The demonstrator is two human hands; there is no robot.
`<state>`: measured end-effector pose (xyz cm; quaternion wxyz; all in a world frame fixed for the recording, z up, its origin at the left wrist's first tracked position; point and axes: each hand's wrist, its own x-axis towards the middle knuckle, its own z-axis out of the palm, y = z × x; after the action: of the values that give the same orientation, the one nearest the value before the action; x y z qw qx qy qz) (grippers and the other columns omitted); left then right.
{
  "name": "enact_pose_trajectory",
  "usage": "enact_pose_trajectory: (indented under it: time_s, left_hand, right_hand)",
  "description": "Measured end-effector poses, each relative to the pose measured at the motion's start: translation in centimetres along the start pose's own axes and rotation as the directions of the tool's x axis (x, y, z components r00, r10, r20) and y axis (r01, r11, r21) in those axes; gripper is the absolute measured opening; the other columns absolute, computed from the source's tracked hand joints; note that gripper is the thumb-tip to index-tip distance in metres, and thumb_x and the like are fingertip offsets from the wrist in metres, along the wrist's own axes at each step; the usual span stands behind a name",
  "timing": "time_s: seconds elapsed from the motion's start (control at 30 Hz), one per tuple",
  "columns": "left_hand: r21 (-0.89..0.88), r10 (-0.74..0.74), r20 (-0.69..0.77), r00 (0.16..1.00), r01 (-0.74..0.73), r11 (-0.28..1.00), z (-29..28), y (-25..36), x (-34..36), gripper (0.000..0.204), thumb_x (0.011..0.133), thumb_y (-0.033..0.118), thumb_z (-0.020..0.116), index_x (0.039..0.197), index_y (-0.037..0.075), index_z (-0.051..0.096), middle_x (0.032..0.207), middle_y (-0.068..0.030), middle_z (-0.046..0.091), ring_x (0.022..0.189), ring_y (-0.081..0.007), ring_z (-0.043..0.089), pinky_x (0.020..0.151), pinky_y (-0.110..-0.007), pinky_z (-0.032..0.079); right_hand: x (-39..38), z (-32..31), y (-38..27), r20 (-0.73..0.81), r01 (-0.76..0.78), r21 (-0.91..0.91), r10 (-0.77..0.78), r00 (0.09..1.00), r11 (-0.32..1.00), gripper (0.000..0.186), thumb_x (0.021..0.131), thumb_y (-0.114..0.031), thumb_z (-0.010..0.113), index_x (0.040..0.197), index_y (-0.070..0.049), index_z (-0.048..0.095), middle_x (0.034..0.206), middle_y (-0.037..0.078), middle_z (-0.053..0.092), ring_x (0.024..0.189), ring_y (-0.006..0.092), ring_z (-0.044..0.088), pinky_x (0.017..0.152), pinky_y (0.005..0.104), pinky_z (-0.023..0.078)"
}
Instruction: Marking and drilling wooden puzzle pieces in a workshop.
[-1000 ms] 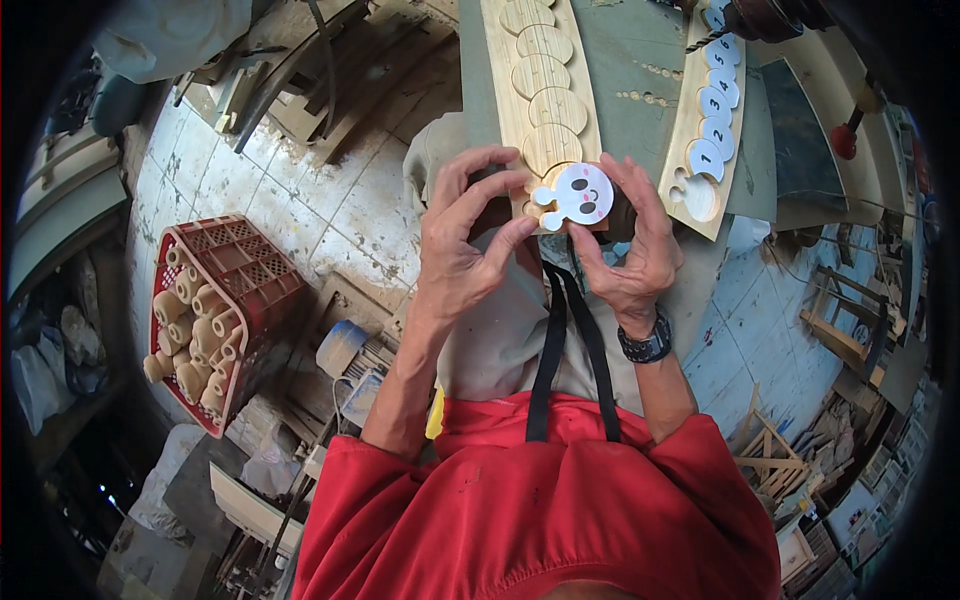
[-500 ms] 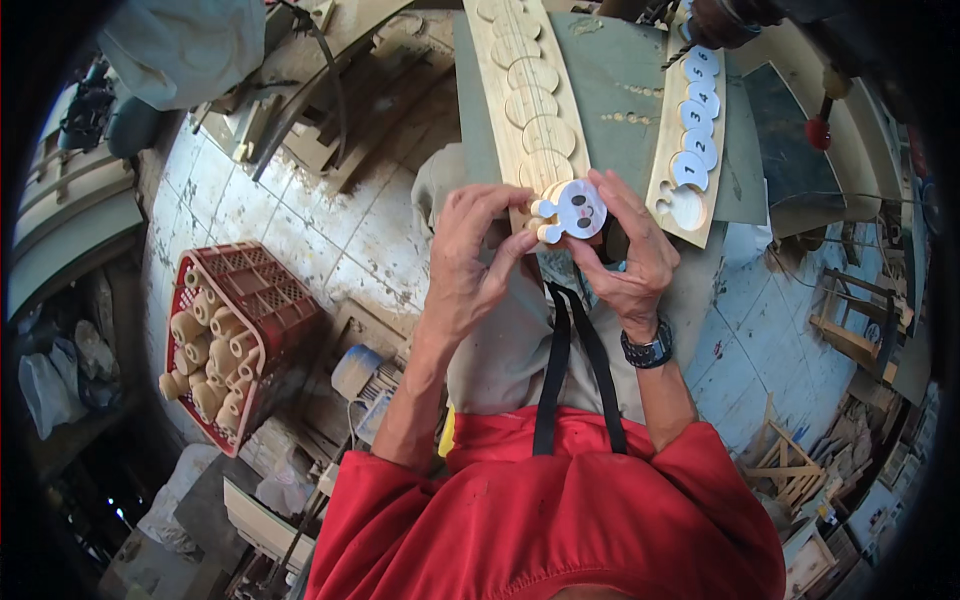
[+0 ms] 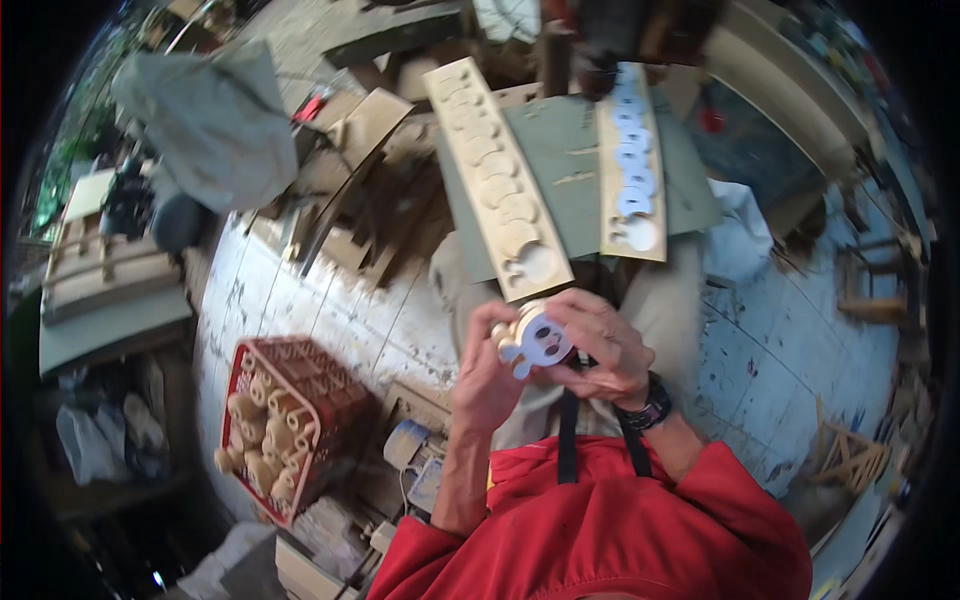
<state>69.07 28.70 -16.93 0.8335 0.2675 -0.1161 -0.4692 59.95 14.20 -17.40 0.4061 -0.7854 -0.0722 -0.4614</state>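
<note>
Close to my body I hold a caterpillar-head puzzle piece with both hands. It is wooden, with a white printed face and two knobbed antennae pointing lower left; a plain wood layer shows behind it. My left hand pinches it on the antenna side. The fingers of my right hand close round its other side. Beyond the hands lies a plain wooden puzzle board with overlapping round segments and a head-shaped opening at its near end. To its right, a second puzzle board carries white numbered segments and a similar head-shaped opening.
Both boards rest on a grey-green worktop, below a dark drill-like machine. At lower left stands a red plastic crate of turned wooden pieces, beside a small blue-topped motor. A grey cloth hangs at upper left.
My hands have brought the head piece away from the plain board toward my body and turned it. The board's head-shaped opening is now uncovered. My view has shifted, and the picture is blurrier.
</note>
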Motion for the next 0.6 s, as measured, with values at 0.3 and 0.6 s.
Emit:
enact_pose_trajectory:
  time_s: [0.3, 0.6]
  left_hand:
    - [-0.089, -0.131, 0.126, 0.983, 0.143, 0.986, -0.9, -1.7, -2.5, 0.047, 0.081, 0.005, 0.074, 0.124, 0.006, 0.056, 0.113, -0.0050, 0.060, 0.096, -0.0140, 0.061, 0.080, -0.027, 0.052]
    - [-0.248, 0.389, -0.169, 0.906, -0.421, 0.873, -10.1, 2.8, -3.7, 0.045, 0.081, 0.008, 0.077, 0.122, 0.012, 0.062, 0.128, -0.0135, 0.059, 0.119, -0.0328, 0.058, 0.101, -0.048, 0.049]
  right_hand:
    - [-1.1, -2.5, -3.8, 0.037, -0.153, 0.100, 0.150, 0.988, 0.983, 0.041, 0.060, -0.003, 0.082, 0.100, -0.008, 0.075, 0.115, 0.018, 0.066, 0.105, 0.0375, 0.065, 0.092, 0.0491, 0.054]
    - [12.0, 9.2, -0.4, 0.656, -0.093, 0.267, -0.110, 0.747, 0.959, 0.039, 0.077, -0.007, 0.074, 0.114, -0.001, 0.064, 0.114, 0.017, 0.063, 0.101, 0.0349, 0.063, 0.087, 0.0382, 0.052]
